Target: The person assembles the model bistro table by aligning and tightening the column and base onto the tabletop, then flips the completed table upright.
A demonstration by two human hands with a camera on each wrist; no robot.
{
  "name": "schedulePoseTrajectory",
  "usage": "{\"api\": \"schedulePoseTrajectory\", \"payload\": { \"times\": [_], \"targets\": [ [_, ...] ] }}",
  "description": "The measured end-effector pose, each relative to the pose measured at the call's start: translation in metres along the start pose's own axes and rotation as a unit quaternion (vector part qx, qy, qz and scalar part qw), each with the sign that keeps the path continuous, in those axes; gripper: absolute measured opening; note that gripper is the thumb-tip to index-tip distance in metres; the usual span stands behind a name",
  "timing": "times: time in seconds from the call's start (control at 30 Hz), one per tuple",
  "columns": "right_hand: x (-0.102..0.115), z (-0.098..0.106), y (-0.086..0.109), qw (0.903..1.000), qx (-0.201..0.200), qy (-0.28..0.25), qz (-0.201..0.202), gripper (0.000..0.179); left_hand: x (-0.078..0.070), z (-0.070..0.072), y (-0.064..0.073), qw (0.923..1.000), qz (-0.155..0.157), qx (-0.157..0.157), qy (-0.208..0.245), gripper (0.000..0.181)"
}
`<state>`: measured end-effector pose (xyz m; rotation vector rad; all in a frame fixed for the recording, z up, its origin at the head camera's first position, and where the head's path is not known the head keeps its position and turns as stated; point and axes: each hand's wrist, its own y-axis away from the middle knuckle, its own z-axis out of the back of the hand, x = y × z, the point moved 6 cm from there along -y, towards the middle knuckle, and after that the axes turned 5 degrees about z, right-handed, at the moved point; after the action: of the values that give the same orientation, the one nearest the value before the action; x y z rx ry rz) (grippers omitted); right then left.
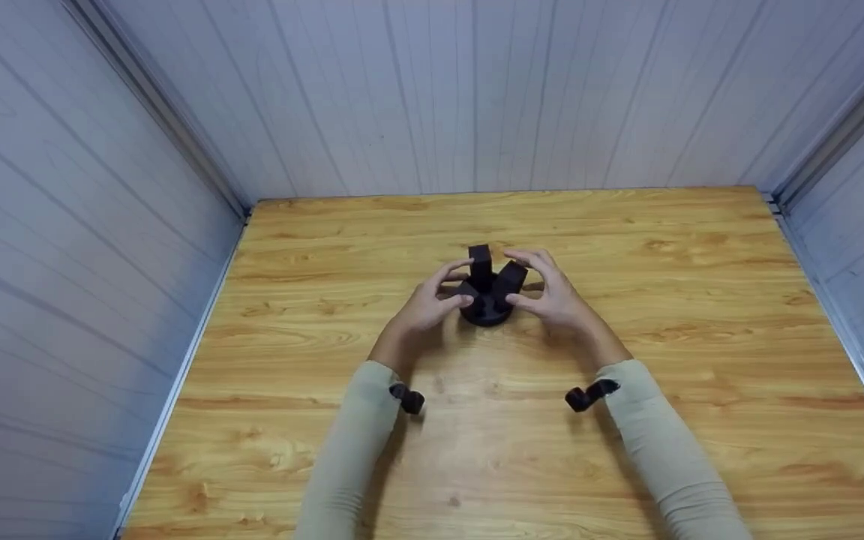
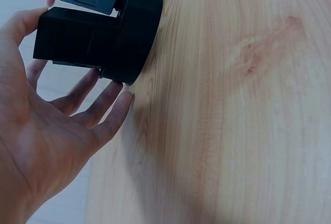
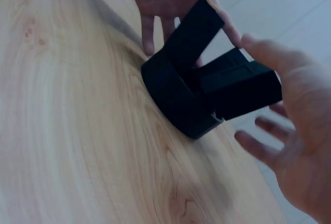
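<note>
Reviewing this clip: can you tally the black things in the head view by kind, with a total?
Rectangular blocks: 3
Round base: 1
Wrist cameras: 2
Total: 6

Hands [image 1: 427, 304] [image 1: 554, 297] cup a black object [image 1: 487, 291] on wooden table [image 1: 289, 337].

two hands [image 1: 426, 304] [image 1: 556, 298], three blocks [image 1: 480, 259] [image 1: 511, 276] [image 1: 466, 288], one base [image 1: 486, 319], two cameras [image 1: 412, 402] [image 1: 578, 400]
</note>
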<state>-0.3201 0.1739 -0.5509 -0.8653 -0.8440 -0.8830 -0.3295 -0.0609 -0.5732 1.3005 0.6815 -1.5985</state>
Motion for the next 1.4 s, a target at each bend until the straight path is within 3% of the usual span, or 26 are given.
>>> {"api": "schedulePoseTrajectory", "payload": {
  "times": [0.23, 0.37, 0.57, 0.83, 1.07, 1.23, 1.4],
  "targets": [
    [0.003, 0.0, 0.001, 0.9967, 0.009, -0.08, 0.013, 0.052, 0.001, -0.001, 0.0, 1.0, -0.002, -0.006, 0.003, 0.068],
    [0.003, 0.0, 0.0, 0.9976, 0.004, -0.067, 0.02, 0.037, 0.0, 0.0, 0.001, 1.0, -0.004, -0.006, 0.0, 0.068],
    [0.002, -0.002, -0.002, 0.9996, -0.001, -0.023, 0.017, 0.032, 0.002, 0.002, 0.001, 1.0, -0.001, -0.008, -0.005, 0.067],
    [0.004, -0.006, 0.001, 0.9992, -0.012, 0.032, 0.021, 0.037, 0.002, 0.001, 0.001, 1.0, 0.004, -0.007, -0.001, 0.067],
    [0.002, -0.008, 0.007, 0.9993, 0.02, 0.018, 0.025, 0.071, 0.002, 0.0, 0.0, 1.0, 0.005, -0.004, -0.004, 0.067],
    [0.008, -0.007, 0.009, 0.9971, 0.046, -0.019, 0.057, 0.064, 0.001, 0.0, 0.0, 1.0, -0.002, -0.005, -0.006, 0.067],
    [0.011, -0.006, 0.008, 0.9952, 0.057, -0.012, 0.078, 0.058, 0.001, 0.0, 0.0, 0.9999, -0.008, -0.005, -0.012, 0.066]
  ]
}}
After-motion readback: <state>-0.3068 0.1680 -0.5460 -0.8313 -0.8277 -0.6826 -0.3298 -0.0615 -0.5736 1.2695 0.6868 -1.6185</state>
